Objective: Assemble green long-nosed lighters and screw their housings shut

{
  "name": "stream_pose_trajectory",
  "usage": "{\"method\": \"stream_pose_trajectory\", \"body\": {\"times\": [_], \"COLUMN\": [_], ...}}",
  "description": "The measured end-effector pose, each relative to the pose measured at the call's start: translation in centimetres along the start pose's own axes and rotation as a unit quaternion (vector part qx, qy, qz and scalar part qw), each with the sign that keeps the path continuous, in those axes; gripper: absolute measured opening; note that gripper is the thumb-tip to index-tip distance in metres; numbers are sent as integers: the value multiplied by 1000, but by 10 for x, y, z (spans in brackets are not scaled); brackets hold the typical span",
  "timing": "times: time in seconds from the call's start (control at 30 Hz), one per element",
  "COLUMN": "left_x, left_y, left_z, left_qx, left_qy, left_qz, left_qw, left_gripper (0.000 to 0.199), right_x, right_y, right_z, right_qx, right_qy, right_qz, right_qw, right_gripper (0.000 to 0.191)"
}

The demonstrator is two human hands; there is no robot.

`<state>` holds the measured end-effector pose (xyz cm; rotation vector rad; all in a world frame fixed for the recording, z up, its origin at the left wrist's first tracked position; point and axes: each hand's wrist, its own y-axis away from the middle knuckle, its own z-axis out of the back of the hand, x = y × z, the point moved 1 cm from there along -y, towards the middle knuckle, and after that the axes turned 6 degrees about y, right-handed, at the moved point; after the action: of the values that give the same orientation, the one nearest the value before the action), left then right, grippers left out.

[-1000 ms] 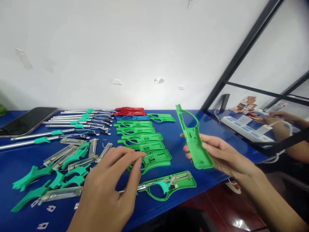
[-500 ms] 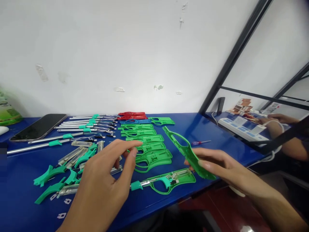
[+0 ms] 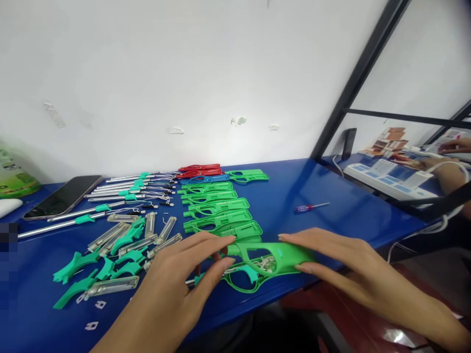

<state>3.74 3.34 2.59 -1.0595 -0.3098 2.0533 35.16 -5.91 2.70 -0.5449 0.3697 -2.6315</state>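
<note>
My right hand (image 3: 338, 262) grips the broad rear end of a green lighter shell half (image 3: 290, 256) between thumb and fingers. My left hand (image 3: 184, 279) pinches around its narrow front end. This half is tilted over a lower green shell half (image 3: 276, 281) at the table's front edge, partly covering it. Inside the lower half sit a teal trigger (image 3: 250, 272), a metal tube and a clear fuel tank, mostly hidden. Behind my hands lies a row of green shell halves (image 3: 221, 220), with blue (image 3: 206, 179) and red ones (image 3: 200, 171) farther back.
On the left lie several metal lighter tubes (image 3: 62, 225) with wires, clear fuel tanks (image 3: 114, 285), loose teal triggers (image 3: 75, 267) and a phone (image 3: 64, 196). A screwdriver (image 3: 311, 207) lies at right. Beyond a black frame (image 3: 353, 83) are a power strip (image 3: 390, 181) and another person's hand (image 3: 456, 145).
My right hand has brought the upright green shell half down and left over the lower half. My left hand has moved slightly right and down to its front end.
</note>
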Motion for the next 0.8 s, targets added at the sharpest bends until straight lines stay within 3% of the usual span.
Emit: {"method": "stream_pose_trajectory", "body": {"times": [0.27, 0.4, 0.8], "left_x": [4, 4, 19], "left_y": [6, 8, 13], "left_z": [5, 5, -3], "left_qx": [5, 44, 162], "left_qy": [-65, -87, -87], "left_qz": [-24, -16, 39], "left_qw": [998, 995, 982], "left_gripper": [16, 19, 29], "right_x": [3, 6, 5], "right_y": [-6, -7, -12], "right_z": [1, -5, -13], "right_qx": [-14, -8, 45], "right_qy": [52, 63, 80], "right_qz": [55, 88, 83], "right_qw": [997, 994, 992], "right_gripper": [43, 42, 38]}}
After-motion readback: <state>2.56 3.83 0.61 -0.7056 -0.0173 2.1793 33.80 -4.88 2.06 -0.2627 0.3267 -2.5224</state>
